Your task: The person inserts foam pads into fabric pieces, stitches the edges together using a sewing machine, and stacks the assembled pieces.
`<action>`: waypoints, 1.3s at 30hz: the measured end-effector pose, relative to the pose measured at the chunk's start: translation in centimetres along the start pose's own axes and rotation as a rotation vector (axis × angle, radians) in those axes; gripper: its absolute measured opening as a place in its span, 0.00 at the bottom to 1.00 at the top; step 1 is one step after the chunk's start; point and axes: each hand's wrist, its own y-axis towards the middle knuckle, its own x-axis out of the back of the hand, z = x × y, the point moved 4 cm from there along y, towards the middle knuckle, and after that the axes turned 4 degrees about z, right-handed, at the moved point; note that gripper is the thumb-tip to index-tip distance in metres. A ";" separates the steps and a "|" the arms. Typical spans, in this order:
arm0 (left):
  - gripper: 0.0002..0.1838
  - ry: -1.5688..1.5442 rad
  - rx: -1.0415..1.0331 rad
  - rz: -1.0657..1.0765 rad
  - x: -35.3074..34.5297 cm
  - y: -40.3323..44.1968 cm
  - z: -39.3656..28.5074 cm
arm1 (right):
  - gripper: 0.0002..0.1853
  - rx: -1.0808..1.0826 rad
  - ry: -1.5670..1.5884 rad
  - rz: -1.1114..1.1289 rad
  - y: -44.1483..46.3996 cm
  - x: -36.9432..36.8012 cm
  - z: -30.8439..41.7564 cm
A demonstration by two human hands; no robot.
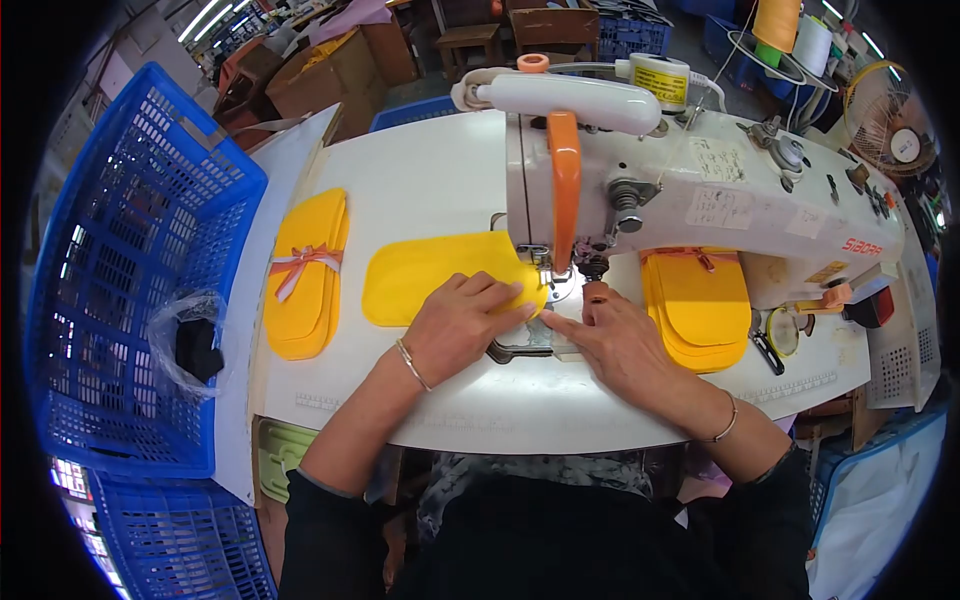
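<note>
A yellow fabric piece [430, 275] lies flat on the white sewing table, its right end under the needle area of the sewing machine [690, 170]. My left hand [462, 325] rests on that fabric near its lower right part, thumb and fingers pressed together on it. Close to the fabric's right tip is my right hand [620, 340], its index finger reaching to the edge and its other fingers curled by the needle area; whether they hold anything is hidden. A tied yellow stack [305, 310] lies at the left, and another yellow stack [705, 320] sits right of my right hand.
Blue crates [130, 270] stand left of the table [560, 425], with a clear plastic bag [190, 345] hanging there. Small scissors [768, 352] lie at the right. Thread cones [776, 30] and a fan [890, 120] are behind the machine.
</note>
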 end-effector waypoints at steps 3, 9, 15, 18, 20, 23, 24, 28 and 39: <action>0.27 0.021 0.035 -0.002 -0.3 0.4 0.0 | 0.24 -0.039 -0.024 0.055 -0.2 -0.2 -0.3; 0.26 0.051 0.063 -0.034 -0.4 1.2 0.1 | 0.24 -0.014 0.023 -0.022 -0.2 0.1 0.0; 0.24 0.074 0.087 -0.024 -0.4 1.4 -0.3 | 0.24 -0.005 0.008 -0.032 -0.5 -0.4 -0.3; 0.23 0.065 0.084 -0.019 -0.5 1.4 -0.4 | 0.23 -0.014 0.011 -0.031 -0.3 0.1 0.0; 0.22 0.048 0.075 -0.020 -0.6 1.4 -0.5 | 0.23 -0.032 0.006 -0.024 -0.4 0.0 0.0; 0.20 0.055 0.089 -0.023 -0.5 1.6 -0.7 | 0.23 -0.006 0.016 -0.039 -0.3 0.2 0.1; 0.20 0.056 0.087 -0.023 -0.4 1.6 -0.7 | 0.23 -0.008 0.016 -0.041 -0.3 0.1 0.0; 0.20 0.023 0.098 -0.049 -0.4 1.6 -1.0 | 0.22 -0.026 -0.011 -0.005 -0.4 -0.1 -0.2; 0.33 0.015 0.241 0.069 0.1 0.8 -3.2 | 0.22 0.031 -0.036 -0.073 -0.7 -0.1 0.0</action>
